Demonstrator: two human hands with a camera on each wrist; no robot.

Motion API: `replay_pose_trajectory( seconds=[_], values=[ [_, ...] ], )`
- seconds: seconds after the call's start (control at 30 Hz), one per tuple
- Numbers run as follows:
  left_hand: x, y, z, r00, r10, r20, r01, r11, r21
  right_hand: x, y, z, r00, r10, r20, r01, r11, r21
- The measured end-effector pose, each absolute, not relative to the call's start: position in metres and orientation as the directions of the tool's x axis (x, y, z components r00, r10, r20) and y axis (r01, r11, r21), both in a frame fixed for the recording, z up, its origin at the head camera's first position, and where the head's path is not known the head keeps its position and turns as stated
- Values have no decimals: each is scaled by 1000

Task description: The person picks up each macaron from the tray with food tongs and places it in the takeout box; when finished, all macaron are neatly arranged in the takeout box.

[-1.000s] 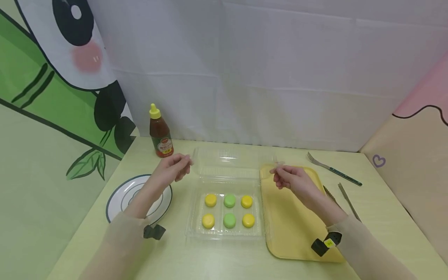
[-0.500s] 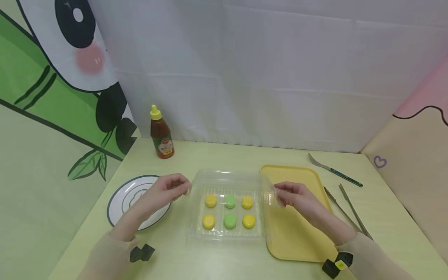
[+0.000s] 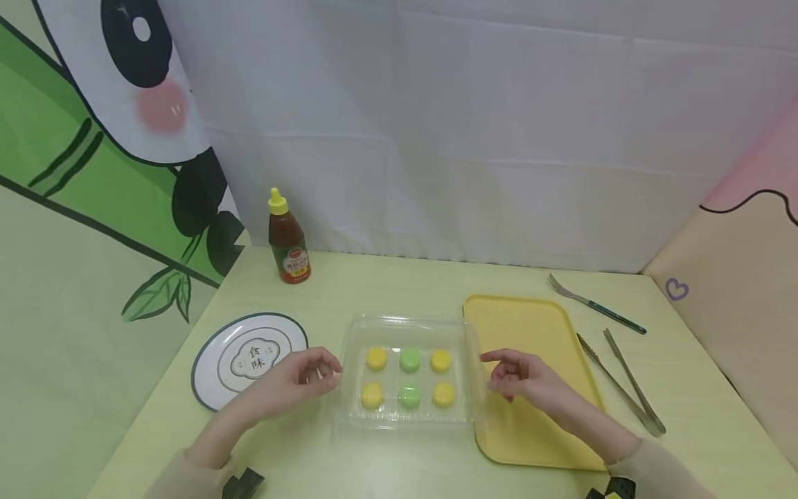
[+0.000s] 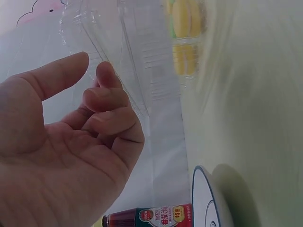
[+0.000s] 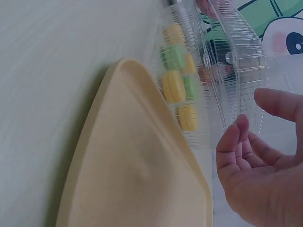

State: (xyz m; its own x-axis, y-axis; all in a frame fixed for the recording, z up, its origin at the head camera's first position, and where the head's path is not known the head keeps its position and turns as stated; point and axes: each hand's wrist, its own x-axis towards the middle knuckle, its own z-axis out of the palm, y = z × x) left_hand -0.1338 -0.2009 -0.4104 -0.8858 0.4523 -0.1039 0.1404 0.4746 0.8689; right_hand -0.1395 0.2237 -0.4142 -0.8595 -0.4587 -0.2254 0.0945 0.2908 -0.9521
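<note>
A clear plastic clamshell box (image 3: 408,416) stands mid-table, holding several yellow and green macarons (image 3: 409,360) in rows. Its hinged lid (image 5: 244,56) lies over them in the head view; both wrist views show it slightly raised at the front. My left hand (image 3: 308,378) is beside the box's left edge, fingers loosely bent, thumb apart from the fingertips (image 4: 106,71). On the other side my right hand (image 3: 520,378) hovers over the yellow tray, index finger toward the lid's right edge and thumb apart. Neither hand visibly grips the lid; whether a fingertip touches it I cannot tell.
A yellow tray (image 3: 530,436) lies right of the box, with metal tongs (image 3: 630,378) and a fork (image 3: 595,303) farther right. At left are a white, blue-rimmed plate (image 3: 215,374) and a red sauce bottle (image 3: 289,242) behind it.
The lid has swung from standing back behind the box forward and down over the macarons. Both hands have come toward me with it, and their fingers have loosened from its edges.
</note>
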Motion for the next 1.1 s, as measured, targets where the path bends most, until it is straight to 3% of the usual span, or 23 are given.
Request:
replay_pose_trajectory(
  seconds=[0.5, 1.1],
  values=[
    [-120, -204, -428, -872, 488, -44, 203, 440, 875, -128, 227, -432, -838, -531, -128, -43, 298, -954],
    [-113, -200, -431, -861, 507, -40, 205, 419, 885, -120, 224, -438, -845, -519, -129, -42, 304, -952]
  ],
)
